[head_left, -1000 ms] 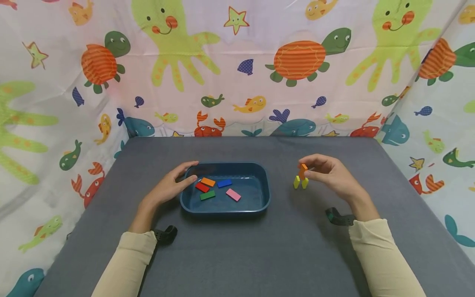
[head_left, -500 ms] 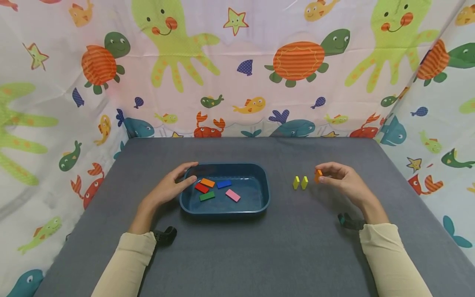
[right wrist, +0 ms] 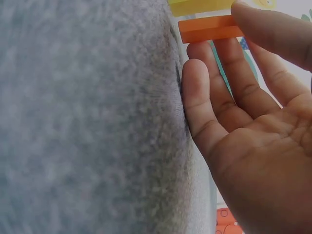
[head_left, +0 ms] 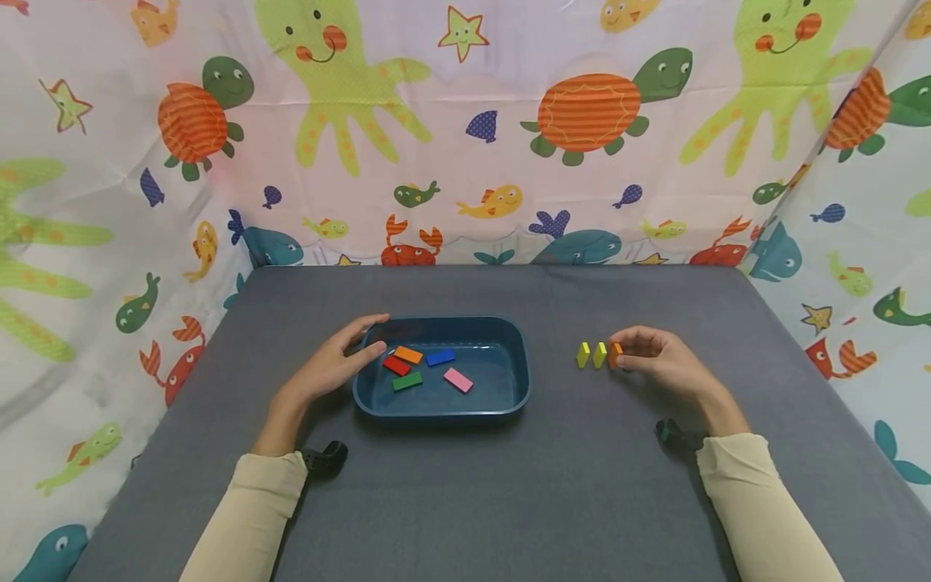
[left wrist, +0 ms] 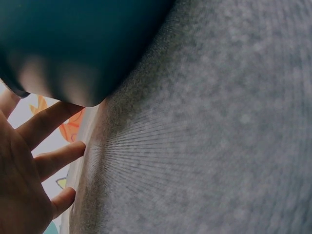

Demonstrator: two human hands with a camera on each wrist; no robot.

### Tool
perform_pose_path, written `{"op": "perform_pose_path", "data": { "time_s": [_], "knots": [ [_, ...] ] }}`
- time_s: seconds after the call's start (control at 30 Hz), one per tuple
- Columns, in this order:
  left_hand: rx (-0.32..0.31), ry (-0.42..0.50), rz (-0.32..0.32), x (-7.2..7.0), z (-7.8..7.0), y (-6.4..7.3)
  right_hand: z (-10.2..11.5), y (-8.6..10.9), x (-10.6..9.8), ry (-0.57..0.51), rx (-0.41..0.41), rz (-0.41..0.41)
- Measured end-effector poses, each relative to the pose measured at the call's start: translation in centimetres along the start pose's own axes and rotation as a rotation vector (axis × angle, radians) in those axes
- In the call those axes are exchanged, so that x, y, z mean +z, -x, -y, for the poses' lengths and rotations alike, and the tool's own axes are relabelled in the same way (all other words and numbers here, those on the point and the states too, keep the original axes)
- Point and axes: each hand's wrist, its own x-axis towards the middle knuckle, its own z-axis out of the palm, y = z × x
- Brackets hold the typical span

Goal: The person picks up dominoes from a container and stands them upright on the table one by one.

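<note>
While the head view covers the whole grey table (head_left: 465, 493), it alone shows the contents of the blue tray (head_left: 502, 392): a red block (head_left: 396, 366), an orange tray block (head_left: 408, 356), a green block (head_left: 407, 381), a blue block (head_left: 440, 358) and a pink block (head_left: 458, 381). Left hand (head_left: 334, 360) rests at the tray's left end, fingers relaxed, thumb over the rim. Right hand (head_left: 658, 356) pinches the held orange block (head_left: 614, 356) upright between thumb and fingertips, just right of the right yellow block (head_left: 600, 356); the left yellow block (head_left: 583, 356) stands beyond, a small gap between the two yellows. Compared with half a second ago, the held orange block is nearer the yellow pair (one second ago it was raised above them); left hand and tray look unchanged.

Left wrist view: adds the tray's outer wall from low down. The left hand's fingers are spread and nearly straight; the two lowest are apart from the wall.

Right wrist view: shows the pinch closely, thumb on one face, fingertips on the opposite side, with only the block's thickness between. Part of a yellow block lies just past the orange one. Cannot tell whether the held block's lower end touches the table.
</note>
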Motion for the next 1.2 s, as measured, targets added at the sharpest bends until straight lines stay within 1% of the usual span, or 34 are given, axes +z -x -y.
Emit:
{"op": "perform_pose_path", "data": {
  "time_s": [0.47,0.87,1.03,1.13,1.2],
  "knots": [
    [0.013,0.004,0.003,0.0,0.1,0.0,-0.3,-0.1,0.1,0.006,-0.012,-0.001],
    [-0.008,0.001,0.004,-0.1,0.1,0.0,-0.2,-0.1,0.2,0.008,-0.029,0.001],
    [-0.007,-0.003,0.002,0.0,-0.1,0.0,0.5,0.1,0.1,0.057,-0.003,-0.024],
    [-0.004,-0.006,0.002,-0.1,-0.1,0.0,1.5,0.3,-0.1,0.091,-0.002,-0.044],
    [-0.005,-0.006,0.001,-0.1,-0.1,0.0,2.4,0.4,-0.2,0.100,-0.015,-0.050]
  ]
}}
